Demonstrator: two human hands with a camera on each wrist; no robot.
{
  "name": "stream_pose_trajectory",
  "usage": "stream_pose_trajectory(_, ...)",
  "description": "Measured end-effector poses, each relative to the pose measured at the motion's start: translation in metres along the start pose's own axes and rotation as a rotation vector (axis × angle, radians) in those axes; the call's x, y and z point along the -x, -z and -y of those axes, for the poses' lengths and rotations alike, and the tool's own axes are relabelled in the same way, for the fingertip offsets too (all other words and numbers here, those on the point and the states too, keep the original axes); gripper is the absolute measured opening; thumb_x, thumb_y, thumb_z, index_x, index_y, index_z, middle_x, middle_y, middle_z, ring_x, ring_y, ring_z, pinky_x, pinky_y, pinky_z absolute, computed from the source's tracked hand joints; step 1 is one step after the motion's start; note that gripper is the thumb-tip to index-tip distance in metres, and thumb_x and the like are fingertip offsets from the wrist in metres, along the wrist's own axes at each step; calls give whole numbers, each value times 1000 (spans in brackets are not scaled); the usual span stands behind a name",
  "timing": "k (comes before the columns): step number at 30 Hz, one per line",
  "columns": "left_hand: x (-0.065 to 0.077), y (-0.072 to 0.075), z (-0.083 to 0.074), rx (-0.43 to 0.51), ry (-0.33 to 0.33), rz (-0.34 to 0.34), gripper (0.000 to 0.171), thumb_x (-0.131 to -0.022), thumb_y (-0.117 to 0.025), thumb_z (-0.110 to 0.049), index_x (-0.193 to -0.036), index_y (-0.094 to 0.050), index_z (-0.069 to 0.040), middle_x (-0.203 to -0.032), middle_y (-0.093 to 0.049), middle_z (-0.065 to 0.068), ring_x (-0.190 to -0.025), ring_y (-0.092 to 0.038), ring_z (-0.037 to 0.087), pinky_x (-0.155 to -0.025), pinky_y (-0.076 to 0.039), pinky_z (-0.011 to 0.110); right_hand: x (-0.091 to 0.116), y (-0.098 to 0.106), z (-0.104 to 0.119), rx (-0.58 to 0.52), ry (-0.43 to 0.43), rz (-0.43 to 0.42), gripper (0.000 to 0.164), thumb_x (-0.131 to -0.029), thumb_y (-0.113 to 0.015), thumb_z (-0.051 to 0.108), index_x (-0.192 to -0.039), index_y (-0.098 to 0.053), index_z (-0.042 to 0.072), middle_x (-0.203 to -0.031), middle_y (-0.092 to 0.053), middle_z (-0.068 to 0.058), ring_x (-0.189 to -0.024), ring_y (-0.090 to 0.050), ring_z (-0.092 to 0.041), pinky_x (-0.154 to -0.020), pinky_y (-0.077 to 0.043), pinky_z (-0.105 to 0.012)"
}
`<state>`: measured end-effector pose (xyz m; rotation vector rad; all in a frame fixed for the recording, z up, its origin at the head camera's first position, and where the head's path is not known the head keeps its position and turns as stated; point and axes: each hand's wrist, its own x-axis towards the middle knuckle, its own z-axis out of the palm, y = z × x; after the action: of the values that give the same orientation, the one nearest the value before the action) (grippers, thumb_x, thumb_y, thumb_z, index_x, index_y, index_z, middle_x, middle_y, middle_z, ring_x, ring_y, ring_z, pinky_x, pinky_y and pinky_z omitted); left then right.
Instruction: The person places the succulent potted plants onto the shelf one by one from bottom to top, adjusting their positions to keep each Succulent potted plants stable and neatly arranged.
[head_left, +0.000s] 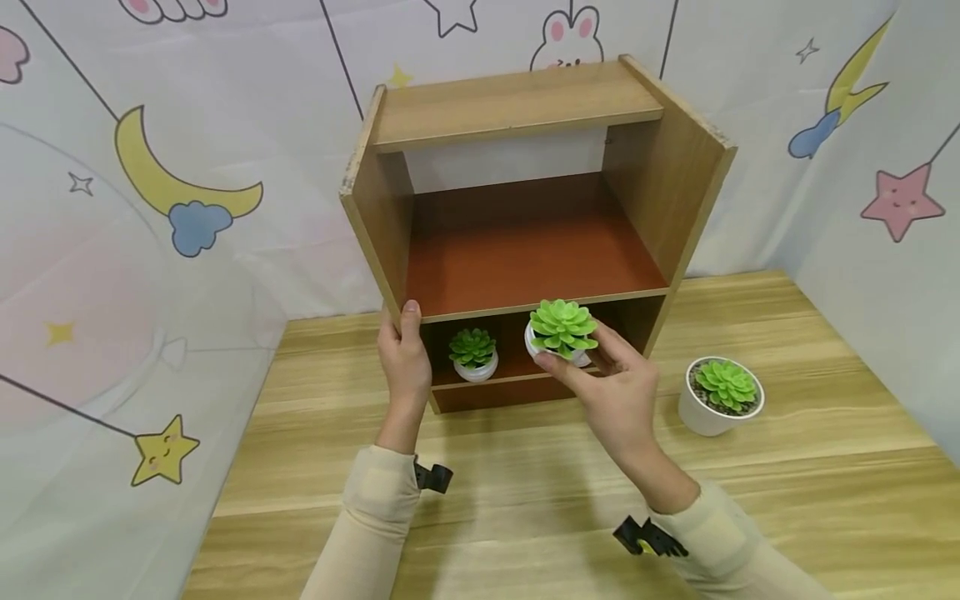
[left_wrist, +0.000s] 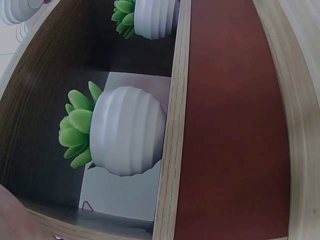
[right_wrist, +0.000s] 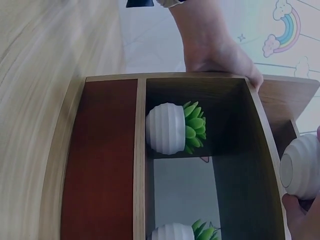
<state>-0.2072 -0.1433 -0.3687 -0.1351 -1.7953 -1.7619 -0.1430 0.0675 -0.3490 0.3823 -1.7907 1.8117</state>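
Pinching potted succulent point(head_left: 561, 335) | right hand point(head_left: 621, 396) curled round it | left hand point(head_left: 406, 360) gripping cabinet side point(head_left: 384, 221) | leaves upward, axis roughly upright

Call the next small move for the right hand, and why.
Likely ease the held plant up and onto the upper shelf: the right hand has it near that shelf's front edge, two similar plants already stand in the lower compartment, and the left hand grips the side panel.

Behind the table point(head_left: 825, 475) I view, remotely, a printed backdrop point(head_left: 262, 100): yellow moon point(head_left: 144, 172) at left, pink star point(head_left: 902, 202) at right.
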Motion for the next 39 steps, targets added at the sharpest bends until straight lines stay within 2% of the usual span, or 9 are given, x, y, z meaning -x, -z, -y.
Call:
stream_pose_trajectory(5, 0, 0, -1, -16, 5, -10, 45, -101, -46, -15, -142, -47, 3, -141, -49, 19, -131, -42, 26, -106, -34, 41, -3, -4, 3, 31, 31, -24, 47, -70, -83, -11, -115, -69, -6, -112, -68, -13, -98, -66, -20, -75, -55, -28)
stream_pose_trajectory(12, 0, -1, -1, -15, 5, -14, 43, -101, -46, -13, -141, -48, 4, -139, -51, 19, -129, -44, 25, -105, -35, 41, -7, -11, 7, 74, 43, -83, 47, -69, -84, -11, -113, -70, -8, -114, -67, -14, -106, -63, -21, -83, -53, -29)
stream_pose_trajectory(19, 0, 1, -1, -13, 12, -22, 42, -102, -46, -12, -140, -48, 5, -138, -51, 19, -128, -44, 25, -105, -35, 41, -10, -18, 10, 70, 65, -76, 47, -69, -84, -11, -114, -69, -8, -113, -65, -16, -108, -60, -21, -88, -51, -33)
stream_pose_trajectory(28, -1, 0, -2, -2, 10, -16, 42, -102, -46, -13, -141, -49, 3, -138, -51, 18, -129, -44, 25, -105, -35, 41, -14, -25, 12, 79, 45, -96, 47, -69, -85, -8, -114, -71, -5, -111, -66, -12, -107, -59, -19, -89, -51, -32)
stream_pose_trajectory(39, 0, 1, -3, -9, 5, -12, 43, -102, -45, -14, -141, -48, 5, -139, -51, 19, -130, -44, 25, -105, -35, 42, -18, -40, 16, 71, 51, -53, 44, -72, -84, -6, -114, -71, -4, -113, -66, -10, -110, -58, -20, -92, -49, -35)
